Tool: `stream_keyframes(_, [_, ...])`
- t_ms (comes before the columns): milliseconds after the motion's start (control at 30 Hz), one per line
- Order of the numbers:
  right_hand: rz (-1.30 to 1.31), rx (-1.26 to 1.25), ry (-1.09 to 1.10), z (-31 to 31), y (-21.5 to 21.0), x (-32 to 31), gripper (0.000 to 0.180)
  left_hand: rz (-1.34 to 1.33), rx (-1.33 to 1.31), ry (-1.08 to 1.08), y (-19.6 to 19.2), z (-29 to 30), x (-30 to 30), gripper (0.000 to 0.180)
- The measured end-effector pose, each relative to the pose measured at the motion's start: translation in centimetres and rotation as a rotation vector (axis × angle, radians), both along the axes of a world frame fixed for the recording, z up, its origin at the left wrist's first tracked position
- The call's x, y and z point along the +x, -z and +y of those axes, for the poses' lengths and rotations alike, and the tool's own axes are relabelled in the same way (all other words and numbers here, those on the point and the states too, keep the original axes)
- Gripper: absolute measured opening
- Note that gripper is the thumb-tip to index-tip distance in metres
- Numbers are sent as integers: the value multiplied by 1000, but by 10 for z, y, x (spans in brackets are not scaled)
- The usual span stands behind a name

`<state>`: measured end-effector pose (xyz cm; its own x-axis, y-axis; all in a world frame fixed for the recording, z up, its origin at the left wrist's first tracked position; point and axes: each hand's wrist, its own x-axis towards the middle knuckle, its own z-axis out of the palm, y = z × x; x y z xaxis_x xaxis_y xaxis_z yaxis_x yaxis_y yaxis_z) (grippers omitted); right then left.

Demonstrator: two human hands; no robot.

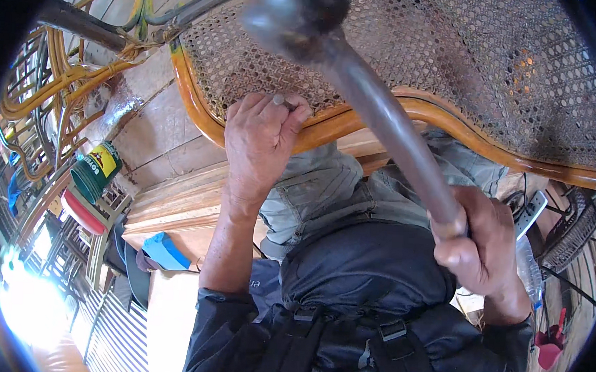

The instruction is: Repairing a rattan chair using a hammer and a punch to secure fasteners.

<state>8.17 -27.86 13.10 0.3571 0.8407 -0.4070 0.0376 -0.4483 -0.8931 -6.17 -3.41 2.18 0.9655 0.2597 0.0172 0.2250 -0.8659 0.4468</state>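
Note:
My right hand point(480, 243) is closed around the dark handle of a hammer point(395, 127). The hammer's head is raised over the work and smeared by motion. My left hand point(260, 133) wraps round a short metal punch point(279, 100), whose round top shows above the fingers; its tip is hidden. That hand rests at the edge of a woven cane panel point(453, 53), beside its curved, varnished rattan frame point(335, 128). The panel lies across my legs, and the hammer covers part of it.
Rattan furniture frames point(67, 96) stand at the left. A green bucket point(97, 169) and a blue object point(165, 250) lie lower left, by a wooden bench point(175, 206). A white power strip point(531, 213) and a red dustpan point(550, 347) are at the right.

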Motion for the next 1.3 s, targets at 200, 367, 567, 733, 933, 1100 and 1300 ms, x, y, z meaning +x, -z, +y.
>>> stream_keyframes(200, [-201,-439,-323,1,28,-1,31,66,-31,-40,-3,-4,7,13])
stream_keyframes(367, [-115,-94,-95,5,2,-4,39,25,-86,-60,-5,-4,0,12])
stream_keyframes(567, [-166,-251,-181,11,19,-2,35,62,37,39,3,-1,-3,12])
stream_keyframes(733, [-128,-124,-5,13,-4,-3,35,-37,-68,-23,-7,-5,7,11])
stream_keyframes(933, [-85,-324,-140,12,13,0,36,71,12,-2,-5,-2,5,13])
stream_keyframes(1100, [-87,-354,192,-16,47,-3,33,53,-44,-23,-6,-3,5,12])
stream_keyframes(1300, [-507,-392,254,-39,101,3,28,-170,-134,-100,5,-5,-5,12])
